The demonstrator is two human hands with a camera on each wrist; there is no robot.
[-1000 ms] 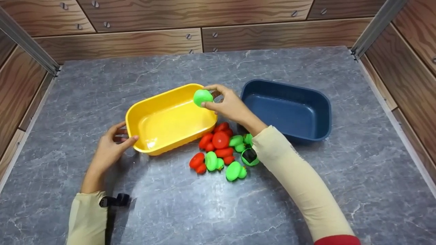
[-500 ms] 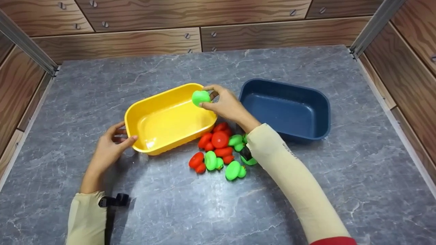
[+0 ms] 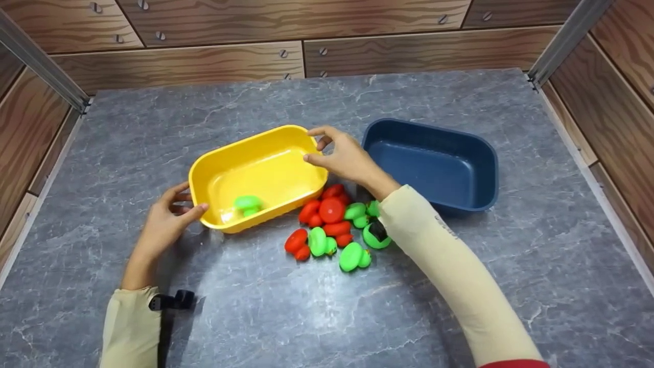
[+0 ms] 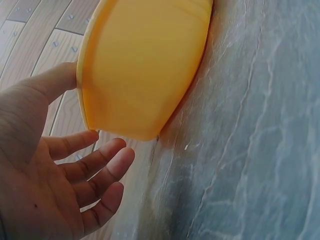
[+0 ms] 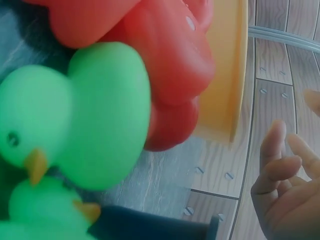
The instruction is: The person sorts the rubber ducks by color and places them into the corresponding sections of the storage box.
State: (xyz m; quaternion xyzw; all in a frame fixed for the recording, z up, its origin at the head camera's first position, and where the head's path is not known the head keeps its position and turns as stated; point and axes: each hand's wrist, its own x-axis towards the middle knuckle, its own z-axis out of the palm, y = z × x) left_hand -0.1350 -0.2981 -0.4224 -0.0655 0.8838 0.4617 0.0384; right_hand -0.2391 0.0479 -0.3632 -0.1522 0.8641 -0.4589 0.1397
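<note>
My left hand [image 3: 166, 220] holds the near left corner of a yellow plastic tub [image 3: 196, 176]. Its thumb lies on the rim and the forefinger touches the outside in the left wrist view, while the other fingers hang loosely apart from it. Over the tub's right end is my right hand [image 3: 347, 158], thumb and fingers spread with nothing between them. A green rubber duck [image 3: 248, 203], slightly blurred, is inside the tub near its front left wall. Just outside the tub's front right lies a pile of red rubber ducks [image 3: 332, 210] and green rubber ducks [image 3: 354, 256].
A dark blue tub [image 3: 429, 171] stands to the right, with no ducks seen in it. Both tubs rest on a grey marbled tabletop [image 3: 245, 312]. Wood-patterned panels [image 3: 204, 64] enclose the back and sides. The right forearm partly covers the pile and the blue tub.
My right hand has let go of the green duck, which is now at the left part of the yellow tub. The left hand and both tubs have stayed in place.
</note>
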